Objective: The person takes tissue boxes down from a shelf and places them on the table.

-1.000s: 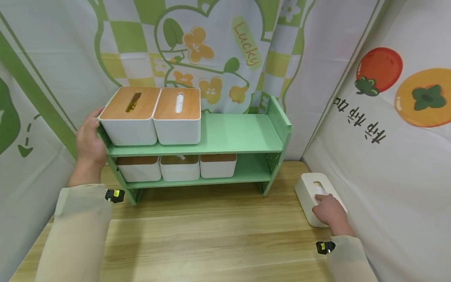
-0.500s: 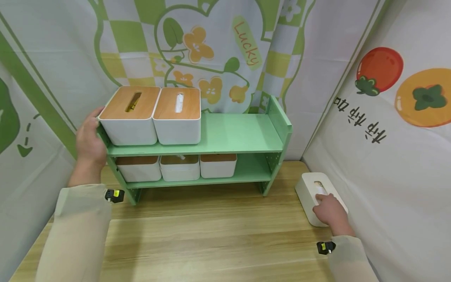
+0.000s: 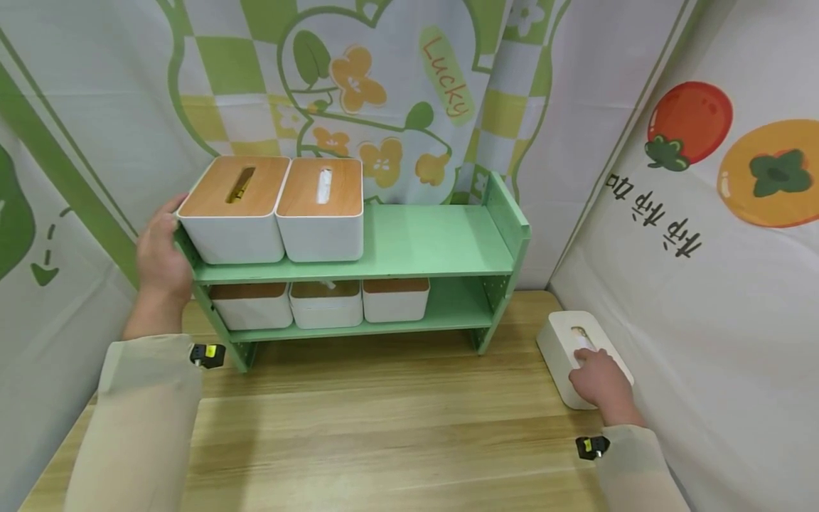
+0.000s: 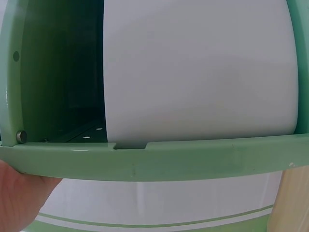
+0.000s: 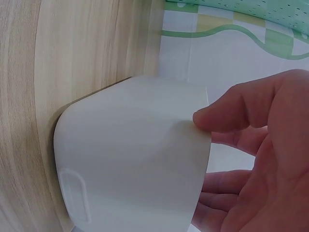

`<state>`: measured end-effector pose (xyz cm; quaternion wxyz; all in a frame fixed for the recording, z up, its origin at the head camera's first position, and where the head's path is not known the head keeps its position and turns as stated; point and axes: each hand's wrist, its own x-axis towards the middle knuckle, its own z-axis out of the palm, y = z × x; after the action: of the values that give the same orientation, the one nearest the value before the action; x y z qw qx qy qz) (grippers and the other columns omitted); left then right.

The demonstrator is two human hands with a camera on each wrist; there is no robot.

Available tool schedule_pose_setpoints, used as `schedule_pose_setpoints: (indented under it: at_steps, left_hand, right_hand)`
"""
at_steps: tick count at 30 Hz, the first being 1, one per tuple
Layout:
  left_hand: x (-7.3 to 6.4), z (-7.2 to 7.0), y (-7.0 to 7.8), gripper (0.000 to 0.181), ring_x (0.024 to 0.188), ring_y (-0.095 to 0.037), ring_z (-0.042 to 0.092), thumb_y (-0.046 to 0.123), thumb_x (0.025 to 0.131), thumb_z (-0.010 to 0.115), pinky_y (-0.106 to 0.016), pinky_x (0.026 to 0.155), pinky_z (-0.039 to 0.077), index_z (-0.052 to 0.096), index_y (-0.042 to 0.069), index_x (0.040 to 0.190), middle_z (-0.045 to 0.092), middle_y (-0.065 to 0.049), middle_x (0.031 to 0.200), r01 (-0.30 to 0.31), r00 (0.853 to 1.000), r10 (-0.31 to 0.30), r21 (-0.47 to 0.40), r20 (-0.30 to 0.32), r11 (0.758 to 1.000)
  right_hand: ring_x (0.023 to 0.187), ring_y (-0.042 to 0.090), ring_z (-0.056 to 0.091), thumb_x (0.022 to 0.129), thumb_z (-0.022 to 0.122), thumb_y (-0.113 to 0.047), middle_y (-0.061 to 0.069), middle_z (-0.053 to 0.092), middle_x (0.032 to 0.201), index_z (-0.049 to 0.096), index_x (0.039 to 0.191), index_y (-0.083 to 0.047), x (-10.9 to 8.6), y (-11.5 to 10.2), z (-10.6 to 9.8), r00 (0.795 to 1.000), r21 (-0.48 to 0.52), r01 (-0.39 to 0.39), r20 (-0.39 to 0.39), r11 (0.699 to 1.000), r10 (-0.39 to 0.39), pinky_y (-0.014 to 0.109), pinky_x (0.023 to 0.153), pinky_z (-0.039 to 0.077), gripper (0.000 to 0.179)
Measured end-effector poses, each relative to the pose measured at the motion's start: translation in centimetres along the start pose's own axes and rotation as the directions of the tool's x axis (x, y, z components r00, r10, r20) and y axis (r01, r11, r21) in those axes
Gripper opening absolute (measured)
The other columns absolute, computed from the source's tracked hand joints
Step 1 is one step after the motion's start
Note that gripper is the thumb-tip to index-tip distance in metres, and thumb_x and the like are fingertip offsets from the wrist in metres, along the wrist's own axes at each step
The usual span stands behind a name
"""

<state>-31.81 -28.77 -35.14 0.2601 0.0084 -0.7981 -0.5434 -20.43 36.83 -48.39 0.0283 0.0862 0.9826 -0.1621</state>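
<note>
My left hand point(image 3: 165, 259) grips the left side panel of a green two-tier shelf point(image 3: 435, 242), its fingers along the panel's upper edge. Part of that hand shows at the panel's corner in the left wrist view, beside a white box wall point(image 4: 203, 72). At the right, an all-white tissue box point(image 3: 559, 363) stands on the table against the wall cloth. My right hand point(image 3: 601, 384) holds this box from above. In the right wrist view the thumb point(image 5: 217, 116) presses its side near the top edge, while the other fingers reach over the top, their tips partly hidden.
Two white tissue boxes with wood-coloured lids, a left one point(image 3: 233, 238) and a right one point(image 3: 321, 238), stand side by side on the upper tier. Three similar boxes point(image 3: 395, 306) sit below. The wooden table point(image 3: 384, 427) meets printed cloth walls point(image 3: 691, 313).
</note>
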Motion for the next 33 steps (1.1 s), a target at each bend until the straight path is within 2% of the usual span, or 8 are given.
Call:
schedule_pose_setpoints:
  at_steps: [4,10,14,19,26,31,33]
  left_hand:
    - [0.0,0.0,-0.1,0.056,0.139,-0.009,0.029,0.036,0.104,0.015,-0.031,0.114,0.017,0.045,0.033,0.151,0.039,0.008,0.154,0.001,1.000,-0.001,-0.007,0.003,1.000]
    - [0.2,0.0,-0.1,0.055,0.137,-0.007,0.030,0.035,0.104,0.016,-0.031,0.113,0.018,0.045,0.033,0.151,0.040,0.008,0.154,0.016,1.000,-0.015,-0.020,0.008,1.000]
    - [0.2,0.0,-0.1,0.056,0.136,-0.007,0.031,0.035,0.104,0.016,-0.030,0.113,0.019,0.045,0.030,0.151,0.040,0.008,0.154,0.013,1.000,-0.013,-0.031,0.005,0.999]
    - [0.2,0.0,-0.1,0.056,0.135,-0.006,0.031,0.035,0.104,0.017,-0.030,0.113,0.019,0.046,0.030,0.151,0.041,0.009,0.153,0.016,1.000,-0.016,-0.042,-0.001,0.999]
    - [0.1,0.0,0.0,0.056,0.135,-0.007,0.032,0.036,0.104,0.016,-0.030,0.113,0.019,0.046,0.032,0.151,0.042,0.008,0.153,0.011,1.000,-0.011,-0.025,0.001,1.000]
    - [0.1,-0.1,0.0,0.055,0.137,-0.008,0.030,0.037,0.104,0.016,-0.031,0.114,0.018,0.045,0.033,0.151,0.040,0.009,0.154,0.021,1.000,-0.021,-0.018,0.007,1.000]
    - [0.1,-0.1,0.0,0.055,0.137,-0.008,0.030,0.037,0.104,0.016,-0.032,0.114,0.018,0.044,0.033,0.151,0.040,0.009,0.154,0.025,1.000,-0.025,-0.020,0.008,0.999]
  right_hand:
    - [0.114,0.057,0.047,0.084,0.050,-0.010,0.051,0.034,0.134,0.051,0.133,0.014,0.0,0.0,-0.1,1.000,-0.003,0.003,0.006,1.000,-0.003,0.058,0.079,0.047,0.055]
    - [0.126,0.064,0.031,0.085,0.048,-0.011,0.050,0.032,0.137,0.051,0.135,0.015,0.1,0.2,0.2,1.000,-0.009,0.003,0.014,1.000,-0.003,0.065,0.093,0.040,0.056]
    - [0.127,0.063,0.030,0.086,0.048,-0.011,0.047,0.035,0.137,0.051,0.135,0.014,0.1,0.3,0.3,1.000,-0.010,0.001,0.011,1.000,-0.001,0.066,0.096,0.038,0.056]
    - [0.128,0.064,0.028,0.086,0.047,-0.012,0.049,0.030,0.138,0.050,0.136,0.014,0.0,0.3,0.4,1.000,0.007,-0.012,0.008,1.000,0.012,0.067,0.096,0.037,0.056]
    - [0.130,0.066,0.020,0.090,0.049,-0.014,0.053,0.022,0.139,0.046,0.137,0.016,-0.3,0.1,0.8,1.000,0.019,-0.010,0.001,1.000,0.010,0.069,0.104,0.027,0.056]
    - [0.129,0.066,0.021,0.092,0.052,-0.016,0.052,0.028,0.137,0.048,0.134,0.017,-0.3,-0.1,1.0,0.999,0.019,0.002,-0.035,1.000,-0.002,0.069,0.104,0.026,0.054]
    - [0.130,0.066,0.020,0.092,0.055,-0.018,0.052,0.028,0.137,0.047,0.134,0.017,-0.3,-0.1,1.3,0.997,0.019,0.009,-0.078,1.000,-0.007,0.069,0.105,0.023,0.056]
